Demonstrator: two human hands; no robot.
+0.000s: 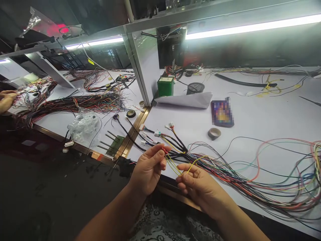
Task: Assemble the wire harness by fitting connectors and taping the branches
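Over the tabletop's [263, 115] near edge, left hand [149, 169] pinches a red connector [164, 151]; its long axis is too small to read. Yellow wires [175, 165] leave it, slanting down-right to the right hand [198, 184], fingertips closed on them. Wire harness [223, 173] lies beyond, white-connector end pointing left.

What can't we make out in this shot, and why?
All in the head view:
Small red plastic connector: partly covered by the left hand.
Thin yellow wires: pinched stretch hidden by the right hand.
Crumpled clear plastic bag: contents obscured by creases.
Flat dark rectangular item: surface pixelated.
Multicoloured wire bundle: cut off by right edge.
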